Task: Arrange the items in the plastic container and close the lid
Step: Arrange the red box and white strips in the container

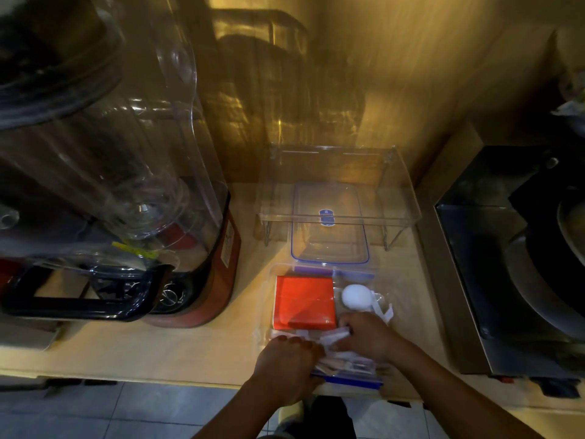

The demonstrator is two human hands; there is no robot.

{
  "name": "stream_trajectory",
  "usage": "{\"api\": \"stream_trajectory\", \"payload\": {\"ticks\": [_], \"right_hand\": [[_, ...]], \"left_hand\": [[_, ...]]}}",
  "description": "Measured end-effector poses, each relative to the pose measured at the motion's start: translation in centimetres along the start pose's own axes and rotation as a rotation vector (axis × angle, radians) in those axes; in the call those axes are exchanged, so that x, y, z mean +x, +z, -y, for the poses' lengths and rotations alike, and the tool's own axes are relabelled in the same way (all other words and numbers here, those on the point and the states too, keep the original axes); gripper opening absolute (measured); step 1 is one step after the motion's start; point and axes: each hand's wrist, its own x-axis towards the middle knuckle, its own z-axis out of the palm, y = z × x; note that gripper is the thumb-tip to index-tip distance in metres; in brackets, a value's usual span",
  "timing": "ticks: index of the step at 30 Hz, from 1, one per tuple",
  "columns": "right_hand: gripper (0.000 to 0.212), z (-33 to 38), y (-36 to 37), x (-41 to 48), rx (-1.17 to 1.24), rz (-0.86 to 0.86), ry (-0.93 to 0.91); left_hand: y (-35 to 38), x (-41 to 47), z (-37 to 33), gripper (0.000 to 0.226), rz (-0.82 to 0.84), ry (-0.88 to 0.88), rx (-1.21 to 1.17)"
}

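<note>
- We have the clear plastic container near the front edge of the wooden counter, open, with an orange-red packet and a white spoon inside
- Its blue-rimmed lid lies just behind, partly beneath a clear stand
- Our left hand is curled over the near corner; what it grips we cannot tell
- Our right hand pinches white wrapped packets at the front of the container
</note>
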Motion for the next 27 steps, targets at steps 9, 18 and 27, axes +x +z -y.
{"api": "stream_trajectory", "payload": {"ticks": [9, 18, 27], "right_hand": [[0.018, -0.4, -3.1, 0.1, 0.166, -0.435, 0.186], [0.015, 0.5, -2.5, -2.6, -0.030, -0.117, -0.109], [0.044, -1.1, -0.1, -1.8, -0.818, -0.058, 0.037]], "left_hand": [[0.2, 0.3, 0.0, 0.053, 0.072, -0.021, 0.041], [0.4, 0.1, -0.1, 0.077, -0.002, -0.024, 0.010], [0.5, 0.5, -0.3, 0.074, 0.057, -0.130, -0.019]]}}
